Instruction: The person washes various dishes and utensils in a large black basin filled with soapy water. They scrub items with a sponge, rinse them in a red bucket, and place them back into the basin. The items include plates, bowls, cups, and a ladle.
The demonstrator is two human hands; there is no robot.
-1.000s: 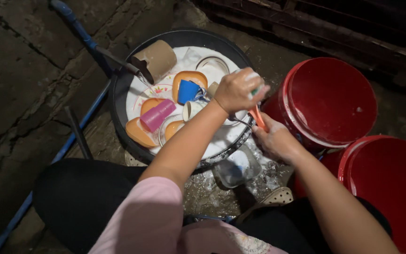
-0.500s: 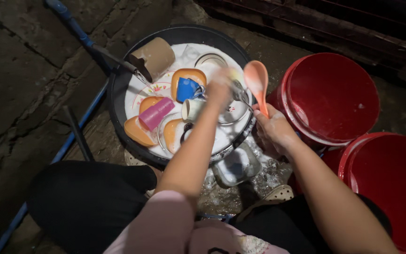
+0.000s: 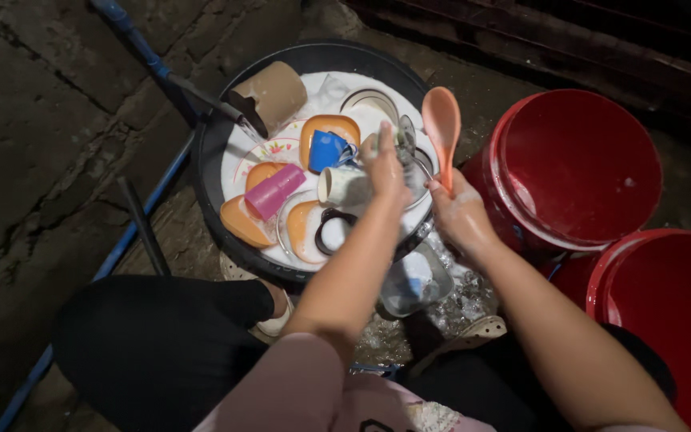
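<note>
Now I see the right hand (image 3: 459,214) gripping a salmon-pink plastic spoon (image 3: 442,126) upright at the right rim of the round black basin (image 3: 209,152), as before. The left hand (image 3: 385,164), blurred earlier, rests fingers spread over the dishes inside.

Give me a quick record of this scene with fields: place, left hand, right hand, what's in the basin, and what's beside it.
Place: person crouched over a black basin on a stone floor
Left hand: over the basin, at a metal utensil; grip unclear
Right hand: holds an orange spoon upright
In basin: orange bowls, blue cup, pink cup, brown mug, soapy plates
Beside: two red buckets, blue pipe
</note>
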